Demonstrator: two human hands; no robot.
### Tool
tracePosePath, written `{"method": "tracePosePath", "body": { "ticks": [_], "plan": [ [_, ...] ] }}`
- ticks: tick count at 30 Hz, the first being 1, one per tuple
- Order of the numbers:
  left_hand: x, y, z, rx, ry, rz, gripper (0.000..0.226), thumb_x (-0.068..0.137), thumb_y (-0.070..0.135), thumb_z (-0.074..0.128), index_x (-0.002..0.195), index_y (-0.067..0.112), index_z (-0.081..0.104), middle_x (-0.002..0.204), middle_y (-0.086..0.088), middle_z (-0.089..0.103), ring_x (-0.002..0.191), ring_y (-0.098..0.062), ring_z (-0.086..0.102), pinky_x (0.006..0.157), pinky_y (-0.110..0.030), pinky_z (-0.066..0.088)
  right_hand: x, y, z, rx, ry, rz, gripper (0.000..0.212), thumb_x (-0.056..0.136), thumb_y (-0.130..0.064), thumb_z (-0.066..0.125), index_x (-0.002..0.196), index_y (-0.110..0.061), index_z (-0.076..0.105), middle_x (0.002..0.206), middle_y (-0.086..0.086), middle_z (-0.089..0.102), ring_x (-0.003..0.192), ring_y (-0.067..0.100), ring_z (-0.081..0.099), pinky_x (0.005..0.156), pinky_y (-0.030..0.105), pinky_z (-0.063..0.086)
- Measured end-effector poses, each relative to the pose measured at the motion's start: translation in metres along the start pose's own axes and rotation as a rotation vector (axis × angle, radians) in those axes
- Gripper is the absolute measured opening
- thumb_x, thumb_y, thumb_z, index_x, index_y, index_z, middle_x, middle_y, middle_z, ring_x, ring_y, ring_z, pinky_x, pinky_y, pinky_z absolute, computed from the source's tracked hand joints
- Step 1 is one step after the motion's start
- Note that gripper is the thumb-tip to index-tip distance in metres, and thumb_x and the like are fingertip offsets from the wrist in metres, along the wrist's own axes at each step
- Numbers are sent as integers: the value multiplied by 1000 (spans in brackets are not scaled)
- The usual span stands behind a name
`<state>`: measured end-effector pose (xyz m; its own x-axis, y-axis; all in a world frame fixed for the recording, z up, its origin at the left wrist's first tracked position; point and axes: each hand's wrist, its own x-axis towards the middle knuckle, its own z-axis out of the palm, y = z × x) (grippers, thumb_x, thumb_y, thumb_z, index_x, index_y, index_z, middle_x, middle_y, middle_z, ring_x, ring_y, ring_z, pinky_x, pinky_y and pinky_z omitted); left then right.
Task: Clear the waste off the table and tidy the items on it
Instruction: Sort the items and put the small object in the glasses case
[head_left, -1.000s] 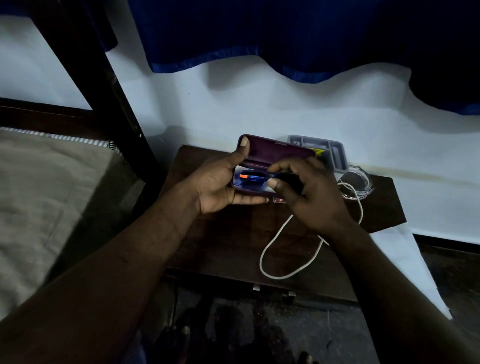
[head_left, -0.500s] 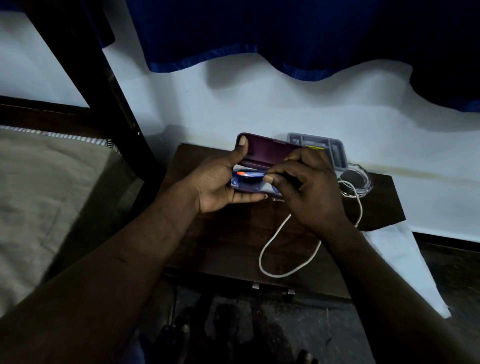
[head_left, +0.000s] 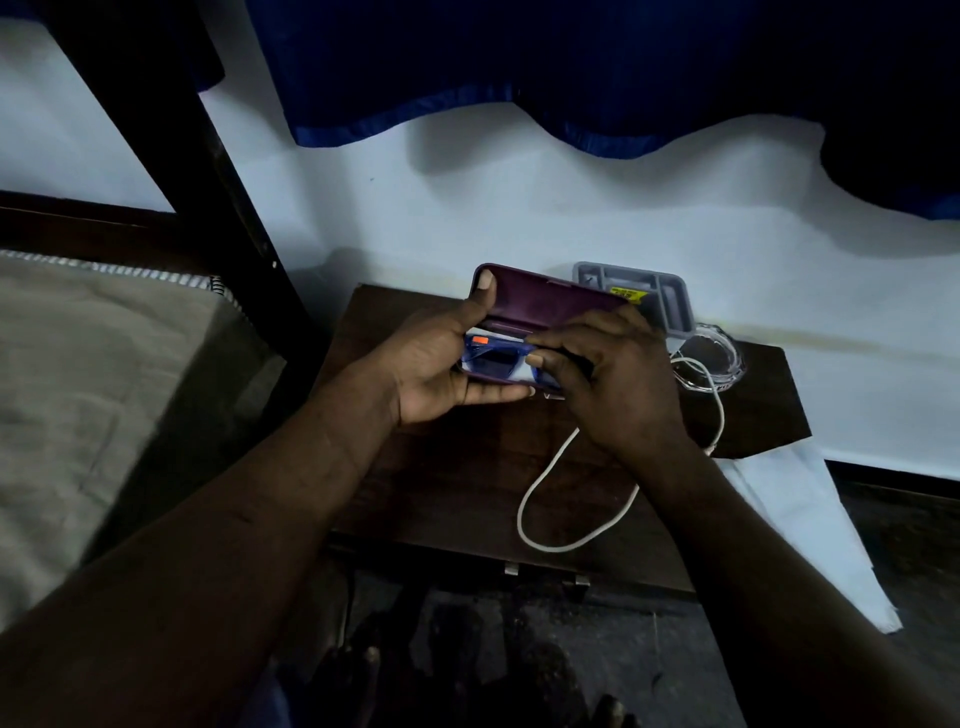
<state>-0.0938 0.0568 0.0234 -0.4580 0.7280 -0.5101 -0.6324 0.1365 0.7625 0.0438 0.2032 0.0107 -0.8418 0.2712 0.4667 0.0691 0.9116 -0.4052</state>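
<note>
Above the dark wooden table (head_left: 441, 478), my left hand (head_left: 441, 364) grips an open purple glasses case (head_left: 540, 306), thumb on the lid's left end and fingers under the base. Blue-framed sunglasses (head_left: 493, 358) with an orange tag lie inside the case. My right hand (head_left: 618, 384) pinches the right part of the sunglasses at the case's base and hides that end. A white cable (head_left: 550, 478) loops on the table below my right hand.
A grey compartment tray (head_left: 660, 296) stands at the table's back edge by the white wall. A clear plastic lid-like piece (head_left: 722, 358) lies to its right. A bed with a beige sheet (head_left: 78, 389) is on the left, a white sheet (head_left: 810, 519) hangs at right.
My right hand has slid a little to the left along the sunglasses in the case. The left hand keeps the same grip on the case.
</note>
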Motion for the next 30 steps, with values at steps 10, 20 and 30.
{"method": "tracePosePath", "body": {
  "ticks": [10, 20, 30],
  "plan": [
    [-1, 0, -1, 7, 10, 4, 62, 91, 59, 60, 123, 7, 66, 112, -18, 76, 96, -33, 76, 70, -44, 62, -2, -9, -1, 14, 46, 51, 12, 84, -29, 79, 91, -20, 73, 88, -4, 69, 94, 29, 58, 81, 52, 48],
    [2, 5, -15, -23, 54, 31, 59, 89, 61, 62, 121, 11, 68, 115, -13, 76, 100, -33, 75, 71, -46, 62, 5, 4, -17, 143, 413, 173, 18, 92, -35, 75, 86, -19, 70, 87, -11, 64, 83, 12, 61, 80, 27, 47],
    [2, 6, -15, -72, 57, 36, 60, 88, 61, 64, 123, 12, 66, 116, -13, 76, 100, -33, 75, 72, -46, 61, 6, 5, -10, 1000, 40, 751, 40, 97, -8, 68, 136, -11, 56, 119, 13, 74, 103, 35, 75, 71, 60, 63]
  ]
}}
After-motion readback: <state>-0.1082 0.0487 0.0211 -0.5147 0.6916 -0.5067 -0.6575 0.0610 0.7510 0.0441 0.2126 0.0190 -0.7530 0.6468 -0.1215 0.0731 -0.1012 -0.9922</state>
